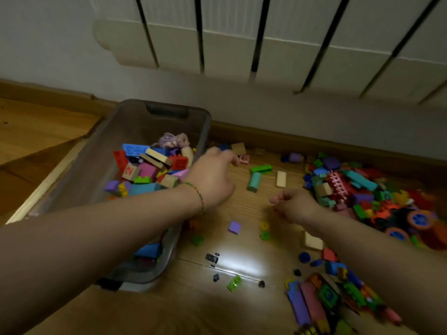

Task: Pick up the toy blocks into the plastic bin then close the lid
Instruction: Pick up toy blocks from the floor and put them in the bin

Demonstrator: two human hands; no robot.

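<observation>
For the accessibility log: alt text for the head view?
A person's left hand reaches among loose toy blocks on a wooden floor, beside a clear plastic bin partly filled with blocks. The right hand hovers by a larger block pile.

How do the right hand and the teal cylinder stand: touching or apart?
Apart. The head view shows a strip of bare floor between the right hand and the teal cylinder.

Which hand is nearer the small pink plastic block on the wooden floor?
Left. The left hand reaches right up to the left edge of the small pink plastic block; the right hand is well apart from it, toward the lower right.
</observation>
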